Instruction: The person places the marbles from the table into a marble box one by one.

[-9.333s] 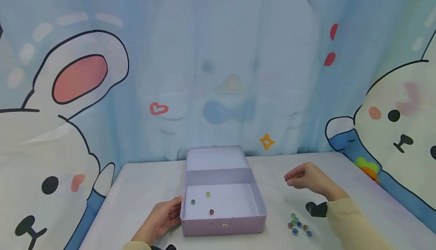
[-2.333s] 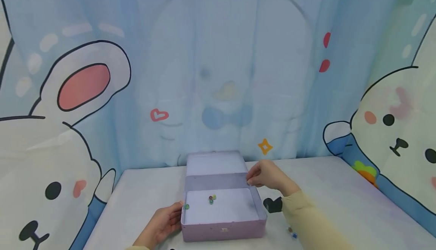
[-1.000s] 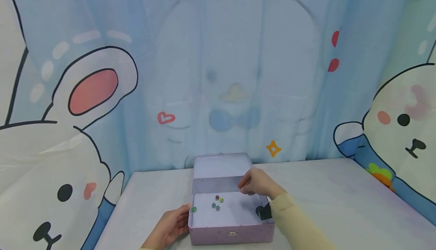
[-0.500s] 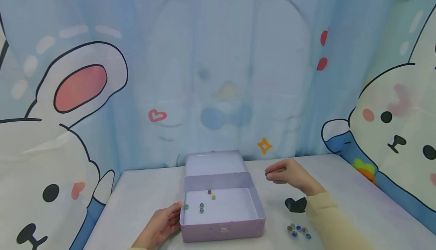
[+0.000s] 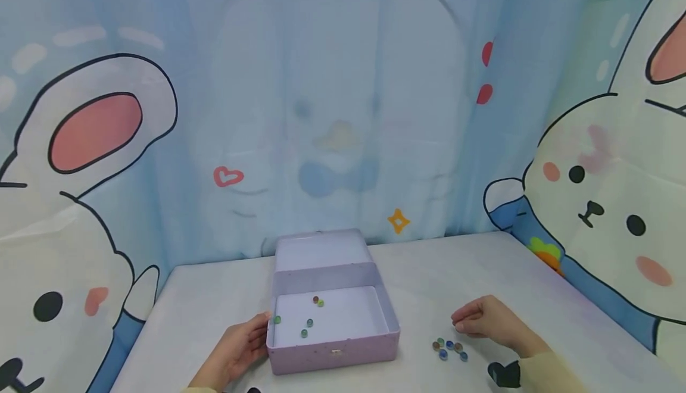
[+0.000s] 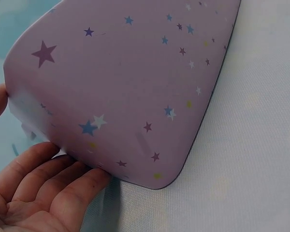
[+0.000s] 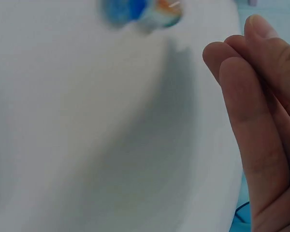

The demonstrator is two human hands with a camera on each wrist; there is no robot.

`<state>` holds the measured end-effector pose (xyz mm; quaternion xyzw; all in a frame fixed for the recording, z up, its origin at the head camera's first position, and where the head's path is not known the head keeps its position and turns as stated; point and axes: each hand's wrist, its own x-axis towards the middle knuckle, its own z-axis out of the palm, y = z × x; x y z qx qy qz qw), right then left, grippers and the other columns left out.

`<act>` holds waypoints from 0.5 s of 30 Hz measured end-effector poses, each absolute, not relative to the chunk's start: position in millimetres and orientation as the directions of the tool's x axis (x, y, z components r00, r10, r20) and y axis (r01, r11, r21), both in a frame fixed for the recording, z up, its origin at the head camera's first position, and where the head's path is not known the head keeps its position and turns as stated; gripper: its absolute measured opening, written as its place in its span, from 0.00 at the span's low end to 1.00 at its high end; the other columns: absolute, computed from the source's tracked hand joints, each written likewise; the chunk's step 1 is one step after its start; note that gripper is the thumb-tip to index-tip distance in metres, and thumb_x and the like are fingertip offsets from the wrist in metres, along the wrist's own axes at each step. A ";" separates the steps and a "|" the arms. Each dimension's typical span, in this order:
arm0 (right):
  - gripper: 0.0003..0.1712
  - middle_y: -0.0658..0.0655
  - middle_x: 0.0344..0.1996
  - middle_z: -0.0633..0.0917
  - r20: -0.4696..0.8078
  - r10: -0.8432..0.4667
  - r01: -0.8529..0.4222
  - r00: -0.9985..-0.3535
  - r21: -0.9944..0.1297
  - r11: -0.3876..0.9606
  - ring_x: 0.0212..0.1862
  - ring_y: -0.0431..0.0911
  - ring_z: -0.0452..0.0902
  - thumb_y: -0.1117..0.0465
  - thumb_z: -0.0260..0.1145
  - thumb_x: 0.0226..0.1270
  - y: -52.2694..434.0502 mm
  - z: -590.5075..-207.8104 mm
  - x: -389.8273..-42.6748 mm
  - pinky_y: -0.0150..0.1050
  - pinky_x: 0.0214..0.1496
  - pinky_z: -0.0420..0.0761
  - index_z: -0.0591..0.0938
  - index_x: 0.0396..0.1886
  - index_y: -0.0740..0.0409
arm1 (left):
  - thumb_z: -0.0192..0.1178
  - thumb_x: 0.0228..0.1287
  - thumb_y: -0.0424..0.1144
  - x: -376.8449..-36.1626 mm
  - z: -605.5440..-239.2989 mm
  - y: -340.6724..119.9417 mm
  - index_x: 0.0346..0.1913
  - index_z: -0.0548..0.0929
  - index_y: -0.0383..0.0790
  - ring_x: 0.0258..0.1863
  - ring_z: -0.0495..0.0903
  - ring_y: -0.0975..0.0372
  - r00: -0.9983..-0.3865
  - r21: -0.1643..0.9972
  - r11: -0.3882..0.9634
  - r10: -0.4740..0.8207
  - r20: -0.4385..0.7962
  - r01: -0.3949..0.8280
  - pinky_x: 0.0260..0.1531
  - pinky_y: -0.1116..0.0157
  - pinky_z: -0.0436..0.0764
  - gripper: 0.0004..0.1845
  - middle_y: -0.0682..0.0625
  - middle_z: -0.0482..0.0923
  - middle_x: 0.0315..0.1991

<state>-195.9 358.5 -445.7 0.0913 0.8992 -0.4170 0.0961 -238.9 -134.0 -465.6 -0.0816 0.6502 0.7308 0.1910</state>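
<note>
A lilac tin box [image 5: 332,350] with printed stars stands on the table, its hinged lid [image 5: 324,250] folded back. Several marbles lie inside, among them a red-brown marble [image 5: 315,299] touching a yellow one and a green marble [image 5: 277,320] at the left wall. My left hand [image 5: 238,345] holds that wall, thumb at the rim and fingers against the outside, as the left wrist view [image 6: 43,188] also shows. My right hand [image 5: 493,323] hovers just behind and right of several loose marbles [image 5: 443,355]. Its long fingers and thumb come together at the tips; no marble shows between them.
The white-covered table [image 5: 214,298] ends against a blue curtain [image 5: 343,83] printed with cartoon rabbits. A black device [image 5: 505,375] sits at my right wrist. Loose marbles, blurred in the right wrist view, lie right of the box.
Over the last seconds the marbles in the box have grown from three to several. Since one second ago my right hand has moved from above the box to the loose marbles; the left hand stays.
</note>
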 end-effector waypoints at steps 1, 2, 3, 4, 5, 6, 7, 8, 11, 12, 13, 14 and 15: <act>0.12 0.58 0.40 0.92 -0.253 0.091 0.252 -0.963 -0.727 0.639 0.41 0.46 0.87 0.68 0.73 0.63 360.1 -448.5 -193.7 0.44 0.48 0.90 0.88 0.46 0.67 | 0.60 0.74 0.50 -239.0 -465.0 -134.5 0.73 0.57 0.15 0.75 0.60 0.35 -0.914 0.919 -0.080 0.172 -0.368 -0.385 0.72 0.42 0.68 0.44 0.23 0.59 0.73; 0.12 0.57 0.40 0.92 -0.255 0.094 0.254 -0.962 -0.722 0.643 0.41 0.45 0.87 0.69 0.73 0.63 361.1 -450.7 -191.6 0.43 0.47 0.90 0.88 0.46 0.67 | 0.60 0.74 0.50 -238.9 -464.5 -134.9 0.73 0.57 0.15 0.75 0.60 0.35 -0.916 0.921 -0.081 0.172 -0.363 -0.381 0.72 0.42 0.68 0.44 0.23 0.59 0.73; 0.12 0.57 0.40 0.92 -0.255 0.095 0.254 -0.962 -0.719 0.647 0.41 0.45 0.87 0.69 0.73 0.62 361.7 -452.4 -189.8 0.43 0.47 0.90 0.88 0.45 0.66 | 0.60 0.74 0.49 -238.7 -464.0 -135.2 0.73 0.58 0.15 0.75 0.61 0.35 -0.917 0.923 -0.080 0.172 -0.360 -0.377 0.72 0.42 0.68 0.43 0.23 0.59 0.73; 0.11 0.57 0.39 0.92 -0.254 0.096 0.253 -0.963 -0.717 0.650 0.41 0.45 0.87 0.69 0.73 0.62 361.6 -453.5 -188.3 0.43 0.46 0.90 0.88 0.45 0.66 | 0.59 0.74 0.49 -238.6 -463.9 -135.4 0.72 0.58 0.15 0.75 0.61 0.35 -0.918 0.924 -0.079 0.171 -0.357 -0.374 0.72 0.42 0.69 0.43 0.23 0.59 0.73; 0.11 0.57 0.39 0.92 -0.249 0.096 0.250 -0.964 -0.715 0.653 0.40 0.45 0.87 0.69 0.73 0.62 361.2 -454.2 -186.9 0.43 0.46 0.90 0.89 0.44 0.66 | 0.59 0.74 0.49 -238.2 -463.4 -135.5 0.72 0.58 0.15 0.75 0.62 0.35 -0.919 0.925 -0.078 0.170 -0.355 -0.372 0.72 0.42 0.69 0.42 0.23 0.60 0.73; 0.11 0.57 0.39 0.92 -0.246 0.092 0.244 -0.965 -0.713 0.657 0.40 0.45 0.87 0.69 0.73 0.61 360.2 -454.5 -185.9 0.43 0.46 0.90 0.89 0.44 0.66 | 0.59 0.74 0.49 -238.0 -463.2 -135.5 0.72 0.59 0.15 0.75 0.62 0.36 -0.920 0.926 -0.077 0.170 -0.354 -0.370 0.71 0.42 0.69 0.42 0.23 0.60 0.73; 0.11 0.56 0.39 0.92 -0.244 0.090 0.241 -0.966 -0.712 0.659 0.40 0.45 0.87 0.70 0.73 0.61 358.9 -454.5 -185.1 0.43 0.46 0.90 0.89 0.44 0.66 | 0.59 0.74 0.48 -237.8 -462.9 -135.4 0.72 0.59 0.15 0.75 0.63 0.36 -0.920 0.926 -0.077 0.170 -0.353 -0.370 0.71 0.42 0.70 0.41 0.23 0.61 0.73; 0.10 0.56 0.38 0.92 -0.241 0.090 0.239 -0.966 -0.709 0.663 0.40 0.45 0.87 0.70 0.73 0.61 357.3 -454.5 -184.6 0.43 0.46 0.90 0.89 0.44 0.65 | 0.59 0.74 0.49 -237.5 -462.8 -135.2 0.72 0.59 0.15 0.74 0.63 0.36 -0.920 0.926 -0.079 0.170 -0.353 -0.370 0.71 0.42 0.70 0.42 0.23 0.61 0.73; 0.09 0.54 0.37 0.91 -0.241 0.091 0.237 -0.966 -0.691 0.683 0.39 0.45 0.87 0.71 0.73 0.61 352.2 -453.8 -183.2 0.44 0.46 0.90 0.89 0.42 0.64 | 0.59 0.74 0.49 -236.9 -462.2 -134.2 0.72 0.59 0.15 0.75 0.63 0.36 -0.917 0.923 -0.081 0.172 -0.359 -0.376 0.71 0.42 0.70 0.42 0.24 0.61 0.73; 0.09 0.54 0.36 0.91 -0.243 0.092 0.238 -0.966 -0.684 0.690 0.39 0.45 0.87 0.71 0.73 0.61 350.7 -453.5 -182.7 0.44 0.45 0.90 0.90 0.41 0.63 | 0.59 0.74 0.49 -236.7 -462.2 -133.9 0.72 0.59 0.15 0.75 0.62 0.36 -0.917 0.922 -0.082 0.172 -0.360 -0.377 0.72 0.42 0.69 0.42 0.24 0.61 0.73; 0.09 0.53 0.36 0.91 -0.244 0.094 0.239 -0.965 -0.675 0.698 0.39 0.45 0.87 0.71 0.73 0.60 349.3 -453.2 -182.1 0.44 0.45 0.90 0.90 0.40 0.62 | 0.59 0.74 0.49 -236.4 -462.0 -133.6 0.72 0.59 0.15 0.75 0.62 0.36 -0.916 0.922 -0.082 0.173 -0.361 -0.379 0.72 0.42 0.69 0.42 0.24 0.60 0.73; 0.08 0.53 0.36 0.91 -0.245 0.094 0.237 -0.965 -0.664 0.709 0.38 0.44 0.87 0.71 0.73 0.60 348.0 -452.8 -181.6 0.43 0.44 0.90 0.90 0.40 0.62 | 0.59 0.74 0.49 -236.2 -462.0 -133.3 0.72 0.59 0.15 0.75 0.62 0.35 -0.916 0.922 -0.082 0.173 -0.362 -0.380 0.72 0.42 0.69 0.42 0.24 0.60 0.73; 0.08 0.52 0.35 0.91 -0.244 0.093 0.234 -0.965 -0.652 0.721 0.38 0.44 0.86 0.71 0.74 0.59 347.0 -452.3 -180.9 0.43 0.44 0.89 0.90 0.39 0.61 | 0.59 0.75 0.48 -236.0 -461.9 -133.0 0.72 0.58 0.15 0.75 0.62 0.35 -0.916 0.922 -0.080 0.173 -0.361 -0.379 0.72 0.42 0.68 0.42 0.23 0.60 0.73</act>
